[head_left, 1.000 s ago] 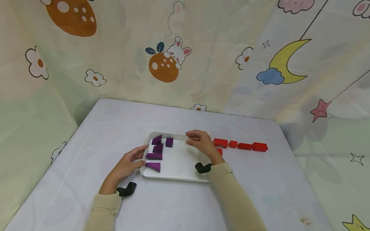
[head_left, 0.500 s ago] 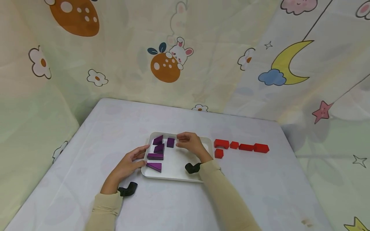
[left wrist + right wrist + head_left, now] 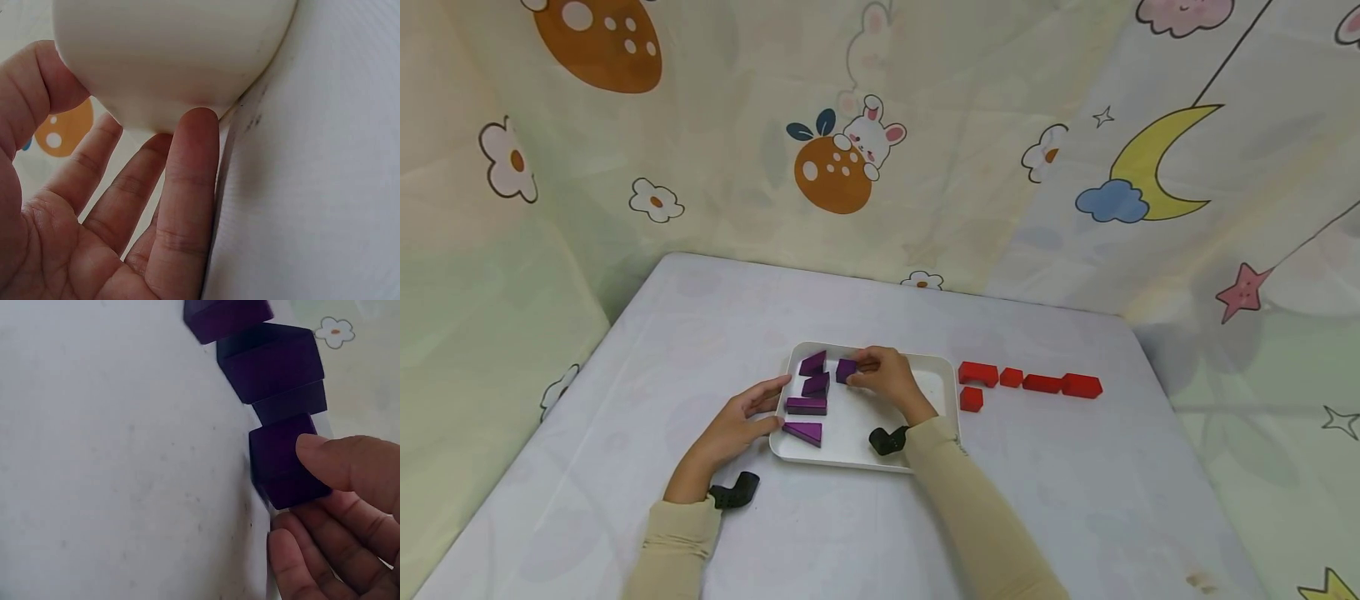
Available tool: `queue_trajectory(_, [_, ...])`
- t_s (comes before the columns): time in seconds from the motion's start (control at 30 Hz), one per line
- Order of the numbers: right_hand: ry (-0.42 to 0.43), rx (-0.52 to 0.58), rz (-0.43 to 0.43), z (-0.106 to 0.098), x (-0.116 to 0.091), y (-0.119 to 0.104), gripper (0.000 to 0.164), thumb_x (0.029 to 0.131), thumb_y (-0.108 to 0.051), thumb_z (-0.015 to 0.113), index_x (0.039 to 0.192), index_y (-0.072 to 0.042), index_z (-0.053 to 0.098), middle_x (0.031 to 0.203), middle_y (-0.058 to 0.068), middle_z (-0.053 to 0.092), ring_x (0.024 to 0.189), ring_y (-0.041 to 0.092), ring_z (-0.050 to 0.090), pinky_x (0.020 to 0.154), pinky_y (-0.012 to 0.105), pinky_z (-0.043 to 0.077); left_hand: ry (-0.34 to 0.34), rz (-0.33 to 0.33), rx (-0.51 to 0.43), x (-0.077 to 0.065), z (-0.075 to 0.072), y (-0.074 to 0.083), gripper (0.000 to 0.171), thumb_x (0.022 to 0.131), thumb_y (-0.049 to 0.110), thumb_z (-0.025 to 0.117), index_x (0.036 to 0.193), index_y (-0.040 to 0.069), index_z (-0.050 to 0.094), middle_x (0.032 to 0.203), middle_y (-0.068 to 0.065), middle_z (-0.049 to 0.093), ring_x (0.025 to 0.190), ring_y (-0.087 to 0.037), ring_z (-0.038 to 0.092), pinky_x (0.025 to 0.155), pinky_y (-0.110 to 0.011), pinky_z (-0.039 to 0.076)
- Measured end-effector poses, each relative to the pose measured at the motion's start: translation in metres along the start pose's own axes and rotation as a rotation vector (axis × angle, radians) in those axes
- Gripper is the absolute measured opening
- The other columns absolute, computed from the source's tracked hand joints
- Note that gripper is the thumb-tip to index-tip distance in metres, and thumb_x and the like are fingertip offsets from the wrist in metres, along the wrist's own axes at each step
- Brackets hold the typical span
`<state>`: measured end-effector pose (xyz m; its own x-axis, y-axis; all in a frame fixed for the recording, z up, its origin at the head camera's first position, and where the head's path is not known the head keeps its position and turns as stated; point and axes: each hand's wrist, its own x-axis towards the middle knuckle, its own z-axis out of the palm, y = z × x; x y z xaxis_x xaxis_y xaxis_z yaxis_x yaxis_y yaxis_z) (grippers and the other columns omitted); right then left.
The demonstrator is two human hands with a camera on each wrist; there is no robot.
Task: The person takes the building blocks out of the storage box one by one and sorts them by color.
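A white tray (image 3: pixel 850 437) lies on the table with several purple blocks in its left part. My right hand (image 3: pixel 889 379) reaches over the tray and pinches a small purple cube (image 3: pixel 845 370) near the back. In the right wrist view the thumb (image 3: pixel 337 459) lies on the cube's face and the fingers are behind it. My left hand (image 3: pixel 730 429) is at the tray's left side, thumb and fingers spread. In the left wrist view its fairly straight fingers (image 3: pixel 190 181) touch the tray's outer wall (image 3: pixel 169 69).
A purple triangular block (image 3: pixel 805 433), a purple bar (image 3: pixel 807 406) and two slanted purple blocks (image 3: pixel 816 385) line the tray's left side. Right of the tray, several red blocks (image 3: pixel 1042 383) form a row, with a red cube (image 3: pixel 972 400) in front. Printed cloth (image 3: pixel 970 208) hangs behind the table.
My right hand has moved left across the tray to the purple cube and taken hold of it. My left hand has stayed at the tray's left side.
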<state>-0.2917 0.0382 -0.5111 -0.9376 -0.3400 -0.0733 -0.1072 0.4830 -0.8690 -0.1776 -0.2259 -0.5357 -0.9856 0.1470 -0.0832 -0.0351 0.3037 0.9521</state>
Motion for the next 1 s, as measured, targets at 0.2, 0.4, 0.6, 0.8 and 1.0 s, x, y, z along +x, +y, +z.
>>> queue_trajectory(0.2, [-0.03, 0.142, 0.0, -0.009, -0.005, 0.002, 0.028, 0.091, 0.005, 0.083, 0.117, 0.005, 0.074, 0.118, 0.018, 0.077, 0.109, 0.028, 0.075, 0.096, 0.036, 0.059, -0.011, 0.025, -0.014, 0.0, -0.001, -0.001, 0.069, 0.098, 0.002, 0.07, 0.163, 0.002, 0.046, 0.159, -0.028, 0.052, 0.14, -0.047, 0.056, 0.11, -0.051, 0.05])
queue_trajectory(0.4, [-0.073, 0.269, -0.037, -0.025, -0.015, 0.0, 0.033, 0.092, 0.006, 0.08, 0.124, 0.007, 0.072, 0.122, 0.019, 0.076, 0.113, 0.028, 0.072, 0.095, 0.032, 0.058, -0.021, 0.04, -0.031, -0.001, -0.002, -0.003, 0.07, 0.098, 0.002, 0.07, 0.163, 0.002, 0.045, 0.159, -0.028, 0.051, 0.14, -0.046, 0.056, 0.104, -0.035, 0.051])
queue_trajectory(0.6, [-0.08, 0.331, -0.085, -0.043, -0.03, -0.004, 0.036, 0.096, 0.004, 0.077, 0.131, 0.006, 0.068, 0.13, 0.02, 0.073, 0.121, 0.031, 0.07, 0.098, 0.034, 0.058, -0.021, 0.035, -0.019, 0.0, -0.002, -0.003, 0.07, 0.098, 0.002, 0.07, 0.163, 0.003, 0.045, 0.16, -0.027, 0.051, 0.14, -0.046, 0.056, 0.108, -0.047, 0.05])
queue_trajectory(0.8, [-0.064, 0.376, -0.163, -0.062, -0.045, 0.0, 0.038, 0.097, 0.003, 0.075, 0.134, 0.008, 0.066, 0.133, 0.021, 0.07, 0.122, 0.028, 0.067, 0.097, 0.033, 0.059, -0.017, 0.027, -0.02, -0.001, -0.002, -0.001, 0.07, 0.098, 0.002, 0.07, 0.163, 0.002, 0.045, 0.159, -0.028, 0.052, 0.14, -0.046, 0.056, 0.102, -0.03, 0.051])
queue_trajectory(1.0, [-0.024, 0.4, -0.243, -0.083, -0.063, 0.012, 0.037, 0.096, 0.005, 0.075, 0.132, 0.011, 0.067, 0.13, 0.02, 0.07, 0.118, 0.019, 0.067, 0.097, 0.031, 0.059, -0.018, 0.015, -0.037, -0.002, 0.0, 0.0, 0.071, 0.097, 0.002, 0.069, 0.164, 0.002, 0.045, 0.16, -0.027, 0.051, 0.14, -0.045, 0.056, 0.097, -0.02, 0.049])
